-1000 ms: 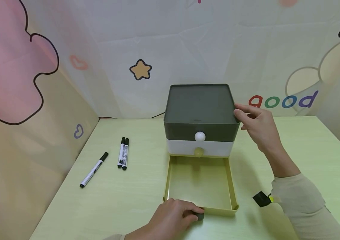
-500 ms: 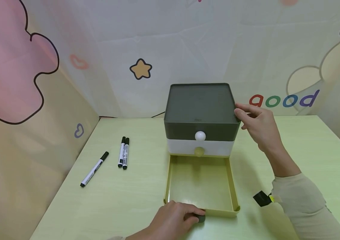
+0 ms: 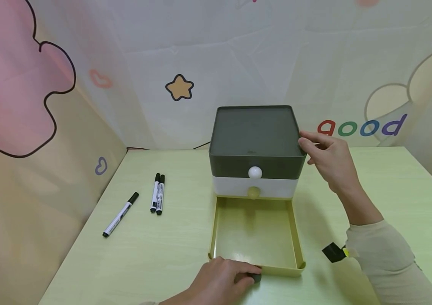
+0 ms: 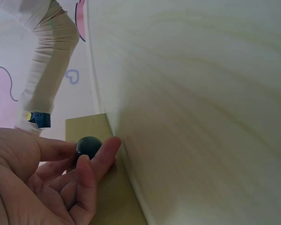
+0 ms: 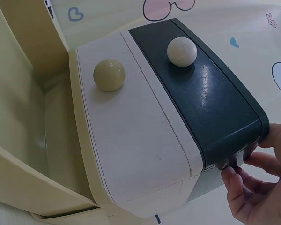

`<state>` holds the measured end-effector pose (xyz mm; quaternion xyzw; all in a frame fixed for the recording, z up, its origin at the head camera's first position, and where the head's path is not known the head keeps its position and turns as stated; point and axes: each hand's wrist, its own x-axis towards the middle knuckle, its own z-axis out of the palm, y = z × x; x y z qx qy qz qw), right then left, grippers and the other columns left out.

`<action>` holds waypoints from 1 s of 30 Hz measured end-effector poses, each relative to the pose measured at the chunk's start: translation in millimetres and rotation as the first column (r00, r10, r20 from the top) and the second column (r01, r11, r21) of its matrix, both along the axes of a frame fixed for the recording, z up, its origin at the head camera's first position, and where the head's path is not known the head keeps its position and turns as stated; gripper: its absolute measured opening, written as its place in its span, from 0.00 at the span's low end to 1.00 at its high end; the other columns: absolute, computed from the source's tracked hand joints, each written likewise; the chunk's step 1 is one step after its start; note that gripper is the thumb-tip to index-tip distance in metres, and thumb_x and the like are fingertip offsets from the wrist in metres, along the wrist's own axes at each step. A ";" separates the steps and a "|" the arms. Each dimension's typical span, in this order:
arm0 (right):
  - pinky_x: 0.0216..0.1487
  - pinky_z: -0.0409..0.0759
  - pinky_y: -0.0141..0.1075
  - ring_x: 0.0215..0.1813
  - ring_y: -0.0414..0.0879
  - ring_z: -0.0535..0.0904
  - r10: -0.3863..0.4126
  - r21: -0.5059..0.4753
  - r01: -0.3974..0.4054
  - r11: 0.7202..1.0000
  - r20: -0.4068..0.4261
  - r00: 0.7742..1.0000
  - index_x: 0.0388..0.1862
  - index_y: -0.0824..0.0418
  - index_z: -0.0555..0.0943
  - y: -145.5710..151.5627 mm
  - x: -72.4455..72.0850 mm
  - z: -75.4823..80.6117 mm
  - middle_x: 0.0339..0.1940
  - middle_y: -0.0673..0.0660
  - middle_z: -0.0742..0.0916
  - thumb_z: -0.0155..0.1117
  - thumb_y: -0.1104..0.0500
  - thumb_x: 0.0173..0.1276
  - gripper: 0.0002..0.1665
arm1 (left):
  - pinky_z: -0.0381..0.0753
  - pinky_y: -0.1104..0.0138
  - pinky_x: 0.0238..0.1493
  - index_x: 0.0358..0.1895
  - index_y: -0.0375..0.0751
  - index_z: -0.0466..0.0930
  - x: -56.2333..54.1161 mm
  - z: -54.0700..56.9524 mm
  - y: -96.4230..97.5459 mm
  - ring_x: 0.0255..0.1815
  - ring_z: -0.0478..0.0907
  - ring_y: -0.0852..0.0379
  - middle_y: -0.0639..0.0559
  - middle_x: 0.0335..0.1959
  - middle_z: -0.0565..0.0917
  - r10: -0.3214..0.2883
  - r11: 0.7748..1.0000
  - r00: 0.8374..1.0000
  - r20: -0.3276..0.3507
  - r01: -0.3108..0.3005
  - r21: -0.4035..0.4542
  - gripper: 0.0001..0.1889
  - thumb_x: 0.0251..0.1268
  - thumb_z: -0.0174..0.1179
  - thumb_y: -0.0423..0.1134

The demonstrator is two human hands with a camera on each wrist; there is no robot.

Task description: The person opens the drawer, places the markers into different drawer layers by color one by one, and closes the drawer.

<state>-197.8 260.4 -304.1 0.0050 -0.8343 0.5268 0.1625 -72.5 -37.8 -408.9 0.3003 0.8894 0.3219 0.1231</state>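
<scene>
A small stacked drawer box stands on the table, dark green above, white in the middle, with a yellow drawer (image 3: 256, 233) pulled out at the bottom. Nothing lies in that drawer. My left hand (image 3: 220, 279) pinches the round dark knob (image 3: 255, 277) on its front; the left wrist view shows the same knob (image 4: 89, 147) between thumb and fingers. Fingertips of my right hand (image 3: 332, 163) press on the right side of the dark green top section (image 3: 256, 135), near its upper edge. In the right wrist view, the white knob (image 5: 181, 52) and yellow knob (image 5: 109, 75) are untouched.
Two black-capped markers (image 3: 157, 194) lie side by side left of the box. Another marker (image 3: 120, 214) lies slanted farther left. A patterned cloth (image 3: 155, 38) hangs behind the table (image 3: 178, 254). A small black piece (image 3: 333, 253) sticks out at my right sleeve.
</scene>
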 end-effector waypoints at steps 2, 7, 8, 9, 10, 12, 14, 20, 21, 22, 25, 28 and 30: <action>0.33 0.76 0.26 0.34 0.42 0.78 0.002 -0.004 -0.002 1.000 -0.006 1.000 0.70 0.62 0.78 0.1 0.0 0.2 0.53 0.49 0.82 0.60 0.51 0.80 0.26 | 0.64 0.74 0.21 0.53 0.62 0.91 0.1 0.5 -0.4 0.19 0.63 0.72 0.71 0.47 0.87 -0.005 1.000 1.000 -0.007 0.005 -0.007 0.13 0.70 0.66 0.40; 0.33 0.76 0.26 0.35 0.43 0.78 0.000 -0.004 0.000 1.000 -0.007 1.000 0.70 0.62 0.79 -0.2 0.5 0.6 0.55 0.52 0.82 0.61 0.51 0.80 0.26 | 0.61 0.74 0.20 0.54 0.62 0.91 0.2 0.8 -2.0 0.18 0.59 0.72 0.71 0.49 0.87 -0.015 1.000 1.000 -0.028 0.015 -0.006 0.13 0.71 0.66 0.41; 0.33 0.76 0.26 0.35 0.42 0.78 0.000 0.000 0.000 1.000 -0.005 1.000 0.70 0.62 0.79 -0.2 0.6 0.5 0.55 0.53 0.82 0.60 0.51 0.80 0.26 | 0.62 0.75 0.20 0.53 0.62 0.91 0.0 1.0 -2.5 0.18 0.60 0.72 0.71 0.49 0.87 -0.016 1.000 0.999 -0.031 0.016 -0.005 0.13 0.70 0.66 0.41; 0.32 0.76 0.26 0.34 0.42 0.78 -0.001 0.003 0.001 1.000 -0.005 1.000 0.70 0.62 0.79 -0.1 0.5 0.4 0.56 0.54 0.82 0.60 0.51 0.80 0.26 | 0.63 0.75 0.20 0.53 0.61 0.91 -0.2 1.3 -2.8 0.19 0.61 0.73 0.71 0.49 0.87 -0.018 1.000 0.999 -0.036 0.018 -0.005 0.13 0.70 0.66 0.41; 0.33 0.76 0.26 0.34 0.42 0.78 0.000 0.004 0.000 1.000 -0.006 1.000 0.70 0.62 0.78 -0.1 0.5 0.4 0.56 0.54 0.82 0.60 0.51 0.80 0.26 | 0.63 0.75 0.20 0.53 0.61 0.91 -0.4 1.8 -3.2 0.19 0.62 0.73 0.71 0.48 0.87 -0.017 1.000 0.999 -0.033 0.017 -0.003 0.13 0.70 0.66 0.41; 0.33 0.76 0.26 0.34 0.42 0.78 0.002 0.009 -0.002 1.000 -0.005 1.000 0.71 0.61 0.78 0.0 0.2 0.1 0.56 0.54 0.82 0.60 0.51 0.80 0.26 | 0.62 0.74 0.20 0.53 0.60 0.91 -0.8 3.2 -3.9 0.19 0.63 0.72 0.70 0.47 0.87 -0.015 1.000 1.000 -0.016 0.015 -0.002 0.13 0.70 0.67 0.41; 0.33 0.76 0.26 0.34 0.42 0.78 0.003 0.008 -0.003 1.000 -0.005 1.000 0.71 0.61 0.78 0.0 0.3 -0.2 0.55 0.54 0.82 0.60 0.51 0.80 0.26 | 0.62 0.73 0.20 0.53 0.60 0.91 -1.1 5.3 -4.7 0.20 0.64 0.72 0.70 0.46 0.88 -0.012 1.000 1.000 -0.003 0.012 -0.004 0.12 0.70 0.67 0.42; 0.33 0.76 0.26 0.34 0.41 0.78 0.000 0.009 0.000 1.000 0.000 1.000 0.71 0.61 0.78 -0.1 0.2 -0.2 0.57 0.55 0.82 0.59 0.51 0.80 0.26 | 0.64 0.74 0.21 0.48 0.58 0.92 -0.4 16.0 -10.9 0.20 0.64 0.74 0.74 0.35 0.87 0.027 0.999 1.000 -0.002 -0.027 0.030 0.09 0.68 0.69 0.42; 0.33 0.76 0.26 0.34 0.42 0.77 -0.001 0.010 0.001 1.000 0.000 1.000 0.71 0.61 0.78 -0.1 0.1 -0.2 0.57 0.55 0.82 0.59 0.51 0.80 0.26 | 0.65 0.74 0.23 0.47 0.57 0.92 -0.3 18.5 -12.4 0.20 0.66 0.74 0.74 0.33 0.86 0.040 0.998 0.999 0.009 -0.041 0.049 0.09 0.68 0.69 0.41; 0.33 0.76 0.26 0.34 0.41 0.77 -0.001 0.011 0.001 1.000 -0.001 1.000 0.71 0.61 0.78 -0.1 0.1 -0.1 0.58 0.56 0.81 0.59 0.51 0.80 0.26 | 0.66 0.74 0.23 0.47 0.57 0.92 -0.7 21.0 -13.8 0.20 0.67 0.75 0.75 0.32 0.86 0.053 0.996 0.998 0.018 -0.054 0.068 0.08 0.68 0.68 0.41; 0.33 0.76 0.26 0.34 0.41 0.77 -0.002 0.014 0.002 1.000 -0.002 1.000 0.71 0.61 0.78 -0.3 0.0 -0.1 0.59 0.58 0.81 0.59 0.51 0.80 0.26 | 0.71 0.74 0.27 0.46 0.55 0.92 -3.2 28.9 -18.6 0.23 0.74 0.75 0.72 0.32 0.87 0.083 0.989 0.996 0.045 -0.088 0.123 0.08 0.69 0.67 0.39; 0.33 0.75 0.27 0.33 0.42 0.77 -0.005 0.015 0.005 1.000 -0.001 1.000 0.71 0.60 0.78 -0.4 0.1 -0.1 0.60 0.59 0.81 0.59 0.51 0.80 0.26 | 0.75 0.73 0.30 0.47 0.52 0.92 -7.6 36.8 -24.2 0.26 0.78 0.74 0.69 0.34 0.88 0.103 0.983 0.994 0.041 -0.108 0.151 0.08 0.70 0.66 0.38; 0.33 0.75 0.27 0.33 0.42 0.77 -0.006 0.014 0.006 1.000 0.001 1.000 0.71 0.60 0.78 -0.4 0.2 -0.1 0.60 0.59 0.81 0.59 0.51 0.80 0.26 | 0.76 0.72 0.31 0.47 0.52 0.92 -10.7 41.9 -27.8 0.28 0.79 0.72 0.67 0.35 0.88 0.115 0.980 0.993 0.029 -0.118 0.163 0.08 0.71 0.66 0.39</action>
